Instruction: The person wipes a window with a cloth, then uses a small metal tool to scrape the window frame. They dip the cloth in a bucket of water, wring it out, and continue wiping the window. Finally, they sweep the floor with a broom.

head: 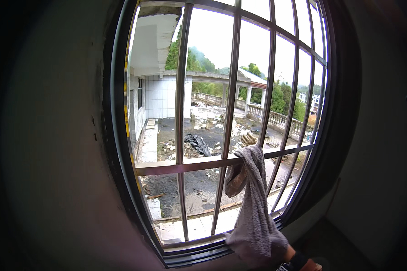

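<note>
A grey terry towel (pixel 256 203) hangs over the lower metal crossbar (pixel 203 164) of a window grille, one fold looped behind the bar. Its wide lower end covers most of my right hand (pixel 289 253) at the bottom right, near the window sill track (pixel 196 252). Only the edge of that hand and the wrist with a black band (pixel 296 262) show; the fingers are hidden under the cloth. My left hand is out of view.
Upright metal bars (pixel 180 101) cross the window inside a dark frame (pixel 122 135). A plain wall (pixel 61 135) stands at the left. Outside lie a terrace with rubble, a black plastic sheet (pixel 197 144) and a balustrade (pixel 278 118).
</note>
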`<state>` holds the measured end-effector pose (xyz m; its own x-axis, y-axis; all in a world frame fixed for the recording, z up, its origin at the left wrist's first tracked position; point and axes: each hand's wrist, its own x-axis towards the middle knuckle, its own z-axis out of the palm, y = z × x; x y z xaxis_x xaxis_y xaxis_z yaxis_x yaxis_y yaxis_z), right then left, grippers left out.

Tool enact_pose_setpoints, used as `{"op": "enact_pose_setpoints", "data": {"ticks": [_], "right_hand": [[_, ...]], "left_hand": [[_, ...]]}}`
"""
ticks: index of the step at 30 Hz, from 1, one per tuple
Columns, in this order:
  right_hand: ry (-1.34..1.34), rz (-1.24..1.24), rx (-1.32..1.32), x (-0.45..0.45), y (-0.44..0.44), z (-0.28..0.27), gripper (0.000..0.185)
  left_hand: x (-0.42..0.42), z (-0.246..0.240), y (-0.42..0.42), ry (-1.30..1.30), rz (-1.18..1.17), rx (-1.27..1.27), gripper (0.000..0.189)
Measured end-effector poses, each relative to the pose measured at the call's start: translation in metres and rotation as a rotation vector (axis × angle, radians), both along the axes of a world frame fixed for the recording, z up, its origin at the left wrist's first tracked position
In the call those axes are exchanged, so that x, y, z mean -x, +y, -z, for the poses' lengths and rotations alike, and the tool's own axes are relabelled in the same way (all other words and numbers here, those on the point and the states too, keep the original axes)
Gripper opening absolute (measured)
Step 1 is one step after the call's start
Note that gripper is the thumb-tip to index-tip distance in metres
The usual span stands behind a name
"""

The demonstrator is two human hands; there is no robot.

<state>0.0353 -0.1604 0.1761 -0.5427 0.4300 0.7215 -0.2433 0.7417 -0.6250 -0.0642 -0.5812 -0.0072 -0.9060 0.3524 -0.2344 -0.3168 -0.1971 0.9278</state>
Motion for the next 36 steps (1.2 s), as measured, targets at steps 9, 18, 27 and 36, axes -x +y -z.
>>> {"op": "enact_pose_setpoints", "data": {"ticks": [9,18,27,36], "right_hand": [[0.306,-0.03,-0.349,0.005,-0.01,-0.197,0.031],[0.429,0.085,-0.612,0.176,-0.047,-0.368,0.037],[0.485,0.106,-0.673,0.265,-0.028,-0.355,0.042],[0.073,0.255,-1.183,0.197,-0.076,-0.151,0.048]], "left_hand": [[-0.002,-0.013,0.005,0.068,-0.004,-0.019,0.014],[-0.02,-0.024,-0.044,0.033,-0.239,0.081,0.014],[-0.026,0.007,-0.077,0.038,-0.329,0.168,0.013],[-0.012,0.012,-0.06,0.001,-0.165,0.237,0.012]]}}
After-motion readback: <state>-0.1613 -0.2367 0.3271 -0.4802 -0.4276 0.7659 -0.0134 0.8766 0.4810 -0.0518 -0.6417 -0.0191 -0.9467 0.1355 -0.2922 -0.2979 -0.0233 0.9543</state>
